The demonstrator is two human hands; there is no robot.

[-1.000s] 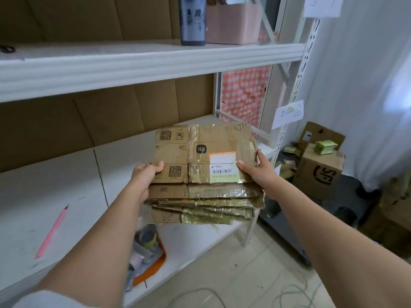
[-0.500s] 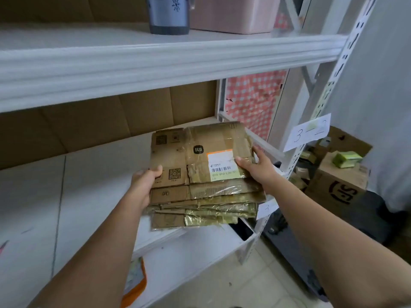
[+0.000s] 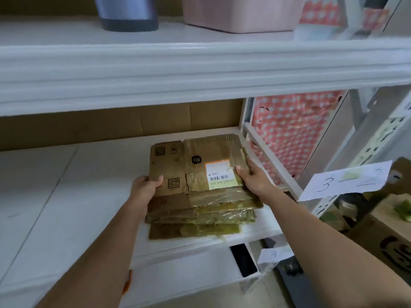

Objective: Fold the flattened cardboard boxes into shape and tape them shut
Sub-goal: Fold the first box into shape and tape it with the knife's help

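A stack of flattened cardboard boxes [image 3: 195,174], brown with yellowed tape and a white barcode label on top, sits over the right end of the white middle shelf [image 3: 89,196]. My left hand [image 3: 144,187] grips the stack's left edge, thumb on the top sheet. My right hand [image 3: 251,176] holds the right edge beside the label, thumb on top. The lowest sheets of the stack appear to lie on the shelf board; I cannot tell whether the upper ones are lifted.
The upper shelf [image 3: 200,70] hangs low overhead, carrying a grey cup [image 3: 129,14] and a pink bin [image 3: 240,14]. A white upright with a paper tag "3-2" [image 3: 344,181] stands to the right. Brown cartons [image 3: 391,241] sit on the floor at far right.
Both hands carried the stack forward and down onto the middle shelf. The view moved closer to the shelf, so the lower shelf with the tape rolls dropped out of sight.
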